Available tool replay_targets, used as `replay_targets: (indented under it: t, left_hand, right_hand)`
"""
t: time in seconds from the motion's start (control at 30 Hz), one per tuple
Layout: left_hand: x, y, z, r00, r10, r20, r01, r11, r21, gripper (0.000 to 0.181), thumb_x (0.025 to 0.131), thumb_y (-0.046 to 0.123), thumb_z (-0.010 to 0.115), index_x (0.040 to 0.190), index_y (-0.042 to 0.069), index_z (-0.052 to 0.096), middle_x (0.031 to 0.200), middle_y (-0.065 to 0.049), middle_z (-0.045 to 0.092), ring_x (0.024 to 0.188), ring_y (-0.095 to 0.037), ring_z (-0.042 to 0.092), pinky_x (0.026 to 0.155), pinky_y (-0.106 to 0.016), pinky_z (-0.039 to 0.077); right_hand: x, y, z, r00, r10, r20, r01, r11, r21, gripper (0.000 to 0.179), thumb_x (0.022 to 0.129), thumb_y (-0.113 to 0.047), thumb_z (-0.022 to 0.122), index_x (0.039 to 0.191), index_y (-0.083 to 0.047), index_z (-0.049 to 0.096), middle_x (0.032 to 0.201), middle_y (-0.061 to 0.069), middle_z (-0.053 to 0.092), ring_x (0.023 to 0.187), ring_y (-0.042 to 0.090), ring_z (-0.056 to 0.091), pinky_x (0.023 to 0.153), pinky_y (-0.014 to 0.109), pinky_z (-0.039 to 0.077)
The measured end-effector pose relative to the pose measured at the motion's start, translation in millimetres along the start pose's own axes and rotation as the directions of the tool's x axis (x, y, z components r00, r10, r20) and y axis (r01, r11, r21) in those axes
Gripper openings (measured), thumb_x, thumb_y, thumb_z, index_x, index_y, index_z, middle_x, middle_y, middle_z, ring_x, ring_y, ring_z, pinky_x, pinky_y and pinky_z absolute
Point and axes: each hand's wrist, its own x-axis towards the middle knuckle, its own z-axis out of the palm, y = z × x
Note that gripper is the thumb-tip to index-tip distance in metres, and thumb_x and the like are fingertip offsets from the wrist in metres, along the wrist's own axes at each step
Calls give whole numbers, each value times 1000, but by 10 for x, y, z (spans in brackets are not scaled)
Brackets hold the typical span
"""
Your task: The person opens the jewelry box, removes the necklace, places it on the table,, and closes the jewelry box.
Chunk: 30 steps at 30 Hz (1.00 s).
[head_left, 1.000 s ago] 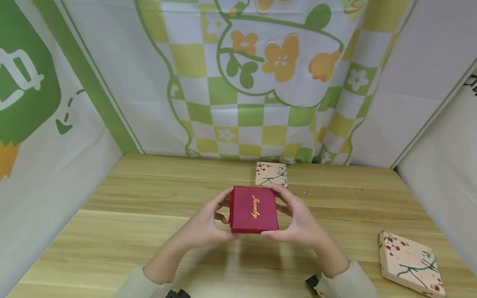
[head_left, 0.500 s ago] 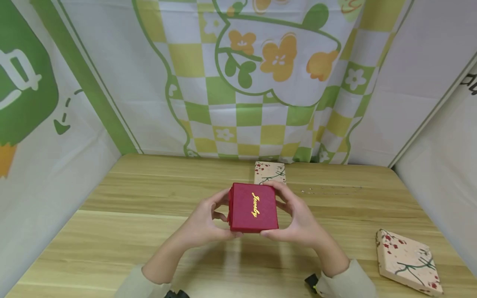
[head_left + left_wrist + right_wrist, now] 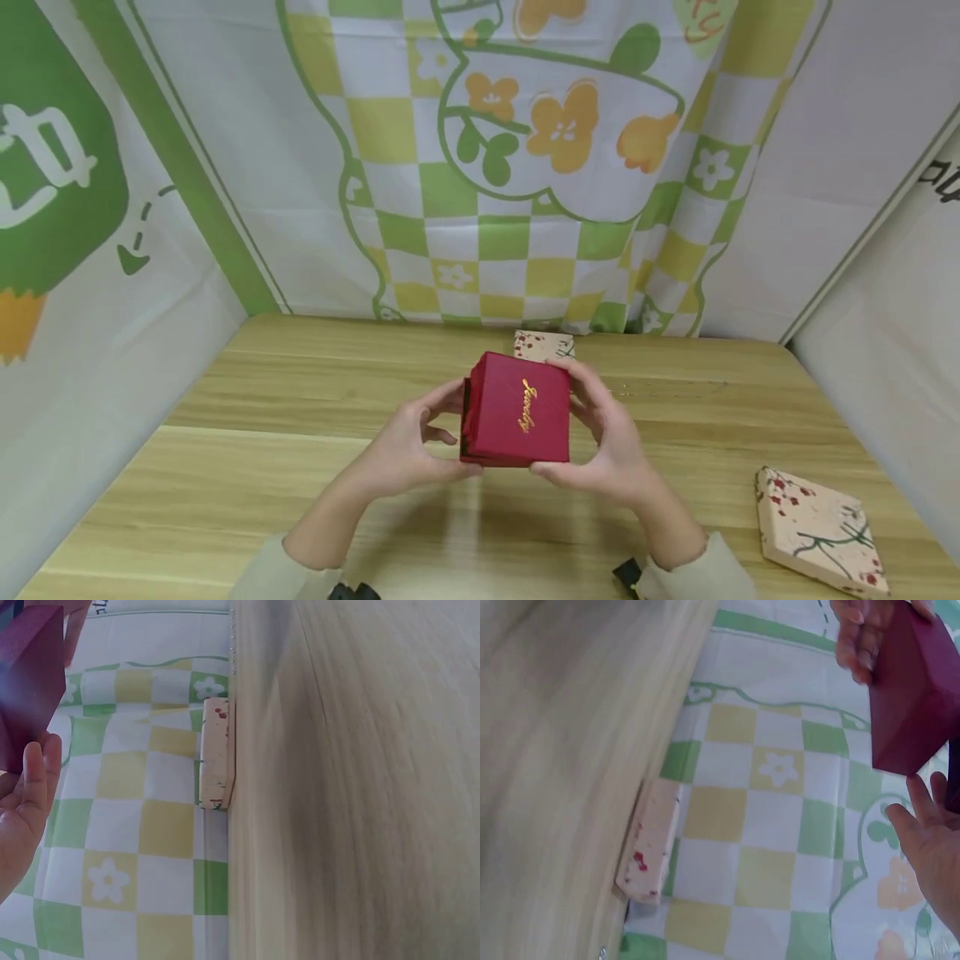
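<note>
See the red box [image 3: 512, 414] tilted and shifted toward the right hand [image 3: 618, 454] since the earlier frame, with more of a dark strip [image 3: 466, 408] exposed along the left side. Find the checked curtain [image 3: 501, 233] hanging behind everything, then the pale wooden table [image 3: 262, 392] below. On that wood, note a flower-printed box [image 3: 817, 529] lying toward the right and a second patterned box [image 3: 543, 343] near the back edge, partly hidden by the red one. Place the red box in the air above the table, between the left hand [image 3: 400, 446] and the right. Judge it light and stiff, probably card under a smooth covering, a little slippery, and likely to dent at the corners under a hard squeeze; best taken by two opposite sides, thumbs along the near edge. For fingers, read the left hand as gripping the left side, thumb at the near corner and others bent behind, and the right hand as pinching the right side between near-edge thumb and far-edge forefinger; both only box-wide. Cannot tell the exact lie of every hidden fingertip. Smaller again, pick out gold lettering [image 3: 529, 406] across the top, and lastly tiny shiny bits [image 3: 626, 389] strung in a thin line on the table beyond the right hand, too small to identify
</note>
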Motion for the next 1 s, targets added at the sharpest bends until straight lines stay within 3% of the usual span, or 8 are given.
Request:
replay_targets:
  t: [0.27,0.43,0.63,0.8,1.0]
  left_hand:
    - [-19,-81,-31,999,-29,-23,27,998,-53,96,67,8,85,146,0,30,124,-14,56,113,-28,52,81,-32,53]
    - [-44,-104,-87,996,-72,-46,71,997,-38,101,66,10,85,148,2,26,125,-10,54,112,-25,52,80,-31,53]
    - [-38,-82,-150,994,-98,-54,99,995,14,105,65,13,86,148,1,24,129,-10,50,107,-23,52,77,-28,53]
    - [-57,-79,-197,996,-79,-49,80,997,18,102,66,12,85,148,0,25,130,-14,48,105,-22,52,76,-28,53]
    - [-123,-87,-294,990,-126,-66,128,991,36,105,67,15,86,150,5,22,135,-10,43,105,-20,51,71,-24,52]
  right_hand:
    - [15,65,-290,996,38,-79,-35,998,43,86,67,12,75,141,-1,34,133,6,49,115,15,50,94,24,47]
    - [20,137,-433,983,159,-89,-165,985,-54,80,74,6,74,142,-8,33,133,6,47,116,14,48,90,23,48]
    - [-34,253,-479,945,320,-75,-328,914,-240,83,74,-13,81,141,-12,33,129,9,50,113,20,49,89,36,49]
    - [-77,368,-414,904,426,-44,-422,867,-267,86,72,-23,83,140,-12,33,129,12,49,114,28,49,90,48,46]
    - [-104,443,-231,865,498,64,-453,829,-328,89,69,-30,84,139,-12,33,120,8,54,107,27,52,85,45,47]
